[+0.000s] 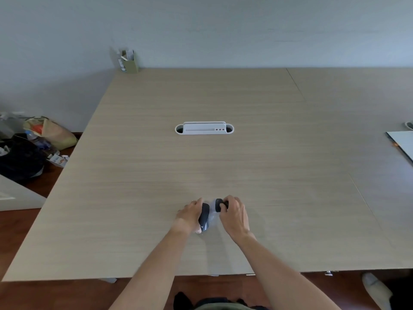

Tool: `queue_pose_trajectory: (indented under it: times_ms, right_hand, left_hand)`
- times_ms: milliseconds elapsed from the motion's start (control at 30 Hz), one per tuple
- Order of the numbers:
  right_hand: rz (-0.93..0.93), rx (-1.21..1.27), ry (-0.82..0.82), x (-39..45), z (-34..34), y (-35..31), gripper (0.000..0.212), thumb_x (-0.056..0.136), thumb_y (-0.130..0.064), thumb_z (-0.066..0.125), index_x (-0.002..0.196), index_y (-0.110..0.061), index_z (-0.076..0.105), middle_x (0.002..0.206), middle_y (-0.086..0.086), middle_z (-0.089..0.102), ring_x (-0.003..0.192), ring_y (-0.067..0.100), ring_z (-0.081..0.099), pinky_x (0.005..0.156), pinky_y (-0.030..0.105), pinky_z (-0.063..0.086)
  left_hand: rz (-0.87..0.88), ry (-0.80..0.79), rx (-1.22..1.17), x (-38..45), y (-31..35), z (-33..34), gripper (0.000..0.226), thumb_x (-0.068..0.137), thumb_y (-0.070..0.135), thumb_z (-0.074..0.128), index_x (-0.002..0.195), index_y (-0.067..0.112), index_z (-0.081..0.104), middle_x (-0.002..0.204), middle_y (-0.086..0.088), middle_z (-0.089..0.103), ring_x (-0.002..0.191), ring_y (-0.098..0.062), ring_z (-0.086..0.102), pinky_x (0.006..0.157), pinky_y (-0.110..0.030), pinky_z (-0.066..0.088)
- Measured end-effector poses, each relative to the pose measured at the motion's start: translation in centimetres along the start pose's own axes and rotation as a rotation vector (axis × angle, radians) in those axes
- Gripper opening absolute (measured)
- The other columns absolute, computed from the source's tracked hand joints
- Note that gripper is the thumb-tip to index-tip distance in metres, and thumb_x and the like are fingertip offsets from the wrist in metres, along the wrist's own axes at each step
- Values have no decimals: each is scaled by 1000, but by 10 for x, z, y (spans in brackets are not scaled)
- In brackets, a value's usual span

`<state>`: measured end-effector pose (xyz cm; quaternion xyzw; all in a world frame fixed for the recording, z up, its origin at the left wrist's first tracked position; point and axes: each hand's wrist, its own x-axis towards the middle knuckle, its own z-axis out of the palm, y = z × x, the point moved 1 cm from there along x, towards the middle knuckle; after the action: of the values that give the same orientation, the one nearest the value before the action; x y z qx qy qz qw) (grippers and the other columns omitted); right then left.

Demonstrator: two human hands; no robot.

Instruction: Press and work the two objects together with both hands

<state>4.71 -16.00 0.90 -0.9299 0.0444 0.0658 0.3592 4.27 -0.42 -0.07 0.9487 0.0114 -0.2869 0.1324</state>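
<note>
Head view: left hand (190, 214) grips dark computer mouse (204, 217) tipped on its side near worktop (290, 198) front edge. Right hand (233, 214) pinches small dark piece (220, 205) just beside it. Judged mid-fitting or mid-removal; next move needs careful alignment.

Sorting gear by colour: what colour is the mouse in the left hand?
Black, seen in the head view: mouse, left hand.

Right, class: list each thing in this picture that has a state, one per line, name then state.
Left hand: gripping the computer mouse.
Computer mouse: tipped on its side, held.
Right hand: pinching a small dark part.
Small dark part: held apart from the mouse.
Cable port: lid raised.
Pen holder: upright, filled.
</note>
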Motion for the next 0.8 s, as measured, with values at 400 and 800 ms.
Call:
queue_pose_trajectory:
  times_ms: [400, 800]
  right_hand:
    - [-31, 153, -76, 4, 5, -14, 10, 83, -13, 60, 79, -6, 66, 76, 4, 67, 69, 20, 58, 59, 22, 41]
    - [-5, 106, -54, 6, 3, -12, 10, 78, -8, 56, 71, -4, 61, 68, 8, 65, 65, 28, 59, 57, 40, 47]
  left_hand:
    - [24, -34, -20, -2, -1, -6, 84, 60, 19, 84, 131, 24, 39, 130, 5, 51, 116, -24, 55, 89, -40, 51]
    - [6, 19, -8, -5, -5, 0, 96, 59, 28, 85, 140, 25, 35, 138, 7, 44, 127, -23, 42, 96, -39, 44]
